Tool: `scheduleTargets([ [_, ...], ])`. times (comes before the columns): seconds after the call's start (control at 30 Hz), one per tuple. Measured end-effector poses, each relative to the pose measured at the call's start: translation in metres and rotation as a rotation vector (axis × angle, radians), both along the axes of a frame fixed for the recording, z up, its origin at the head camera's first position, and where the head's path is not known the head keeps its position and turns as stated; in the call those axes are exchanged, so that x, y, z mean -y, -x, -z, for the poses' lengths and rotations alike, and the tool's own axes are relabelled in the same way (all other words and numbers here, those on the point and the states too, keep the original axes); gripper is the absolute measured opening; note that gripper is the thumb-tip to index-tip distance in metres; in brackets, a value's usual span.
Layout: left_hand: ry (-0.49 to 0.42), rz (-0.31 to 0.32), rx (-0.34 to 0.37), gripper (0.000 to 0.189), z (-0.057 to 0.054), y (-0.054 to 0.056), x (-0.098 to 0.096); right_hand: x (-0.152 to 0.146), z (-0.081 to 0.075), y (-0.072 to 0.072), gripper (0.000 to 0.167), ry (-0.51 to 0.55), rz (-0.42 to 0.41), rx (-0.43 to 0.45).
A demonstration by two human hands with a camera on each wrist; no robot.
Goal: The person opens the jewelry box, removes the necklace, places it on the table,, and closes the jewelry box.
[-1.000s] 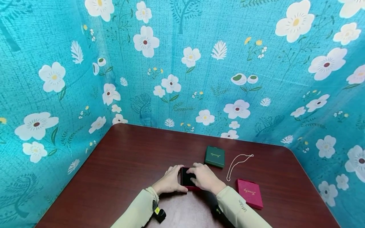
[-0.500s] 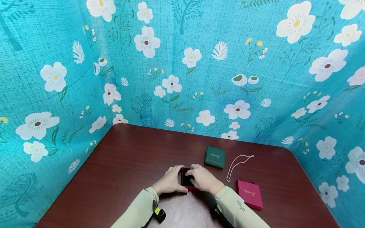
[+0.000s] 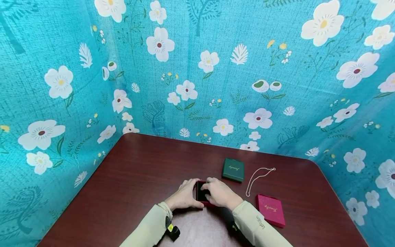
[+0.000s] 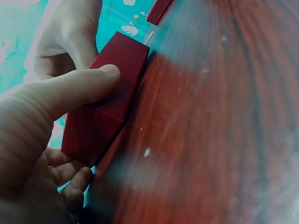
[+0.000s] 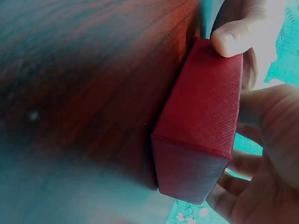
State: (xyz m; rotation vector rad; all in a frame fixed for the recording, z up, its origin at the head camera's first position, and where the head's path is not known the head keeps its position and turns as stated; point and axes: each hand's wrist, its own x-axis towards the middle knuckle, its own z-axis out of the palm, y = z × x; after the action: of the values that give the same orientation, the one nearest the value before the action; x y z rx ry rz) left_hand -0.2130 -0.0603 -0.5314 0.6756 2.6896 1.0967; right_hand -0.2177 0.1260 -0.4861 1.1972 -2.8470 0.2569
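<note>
A small red jewelry box base [image 3: 208, 204] with a black insert [image 3: 201, 192] lies uncovered on the table between both hands. My left hand [image 3: 184, 197] grips its left end; in the left wrist view the thumb presses the red near wall [image 4: 122, 79] and the fingers reach round the far side. My right hand [image 3: 223, 194] is at the right end. Its index finger and thumb dip over the insert, while other fingers curl at the far wall, as the right wrist view shows beyond the red wall [image 5: 201, 102]. The inside of the box is partly hidden by the right hand.
A red lid [image 3: 270, 210] with gold lettering lies right of the right forearm. Farther back is a closed green jewelry box [image 3: 233, 169]. Between them a thin silver necklace [image 3: 261, 176] is spread on the brown table [image 3: 148, 164]. A flowered blue cloth [image 3: 197, 79] hangs behind.
Over the last second the right hand has shifted very slightly at the box, its index finger a little farther over the insert. The left hand and the other things stay put.
</note>
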Motion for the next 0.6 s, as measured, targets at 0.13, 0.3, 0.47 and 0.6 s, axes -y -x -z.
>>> scheduleTargets([
  [0.13,0.003,-0.001,0.000,0.096,0.0014,-0.0005,-0.0005,-0.0008,0.0010,0.0001,0.022,-0.004,0.000,0.012],
  [0.3,0.000,-0.005,0.000,0.097,0.0024,-0.0006,-0.0008,-0.0004,0.0010,0.0001,0.024,-0.017,0.016,0.032],
  [0.47,-0.013,-0.008,-0.002,0.095,0.0025,-0.0010,-0.0007,0.0011,0.0007,-0.0006,0.025,-0.034,0.031,0.032],
  [0.6,-0.015,-0.020,-0.002,0.095,0.0034,-0.0004,-0.0005,-0.0023,0.0007,-0.0006,0.020,0.013,0.008,0.055],
])
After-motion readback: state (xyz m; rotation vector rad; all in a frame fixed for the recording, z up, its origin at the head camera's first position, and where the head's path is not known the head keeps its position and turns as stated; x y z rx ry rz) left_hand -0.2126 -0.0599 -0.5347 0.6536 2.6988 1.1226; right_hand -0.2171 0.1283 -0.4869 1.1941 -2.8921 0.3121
